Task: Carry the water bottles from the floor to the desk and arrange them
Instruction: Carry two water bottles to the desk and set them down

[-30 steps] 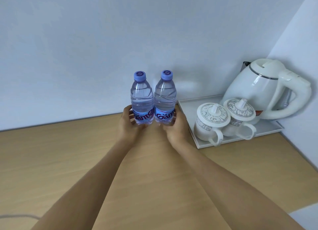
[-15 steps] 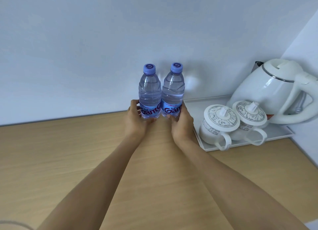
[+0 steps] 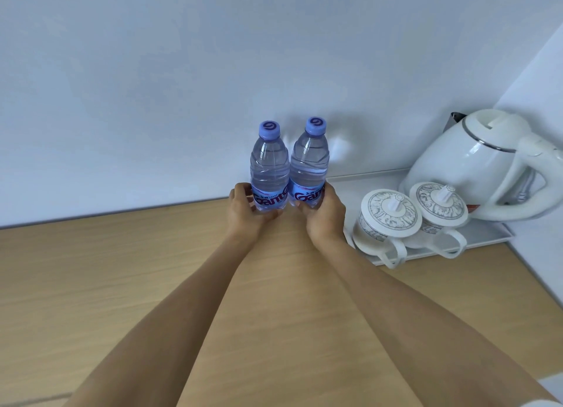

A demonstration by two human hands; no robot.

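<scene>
Gripping: the left hand [image 3: 248,213] curls round the lower part of the left bottle [image 3: 269,169], and the right hand [image 3: 323,214] curls round the lower part of the right bottle [image 3: 309,166]; neither hand is free.
Bottles' place: both stand upright at the far edge of the desk [image 3: 122,269], close to the wall [image 3: 213,71], their sides touching or nearly so; the view does not settle which, nor whether the bases are fully down, since the hands hide them.
Neighbours: a white tray [image 3: 365,184] lies just to the right of the right bottle, carrying two lidded cups [image 3: 390,217] and a white kettle [image 3: 475,166].
Risk one, tipping: both grips sit low while the bottles are tall and full, so a release made before the bases rest flat would likely let one lean into the other and topple both.
Risk two, the tray: the right wrist is near the closer cup's rim; a careless pull back to the right could catch the cup or its lid knob and rattle it.
Risk three, uneven footing: if the right bottle's base were set partly on the tray's edge it would stand crooked and might slide once let go.
Risk four, labels: squeezing the soft plastic could twist a bottle, spoiling a neat, forward-facing row.
Progress: two bottles appear nearly placed; whether more wait on the floor cannot be told.
</scene>
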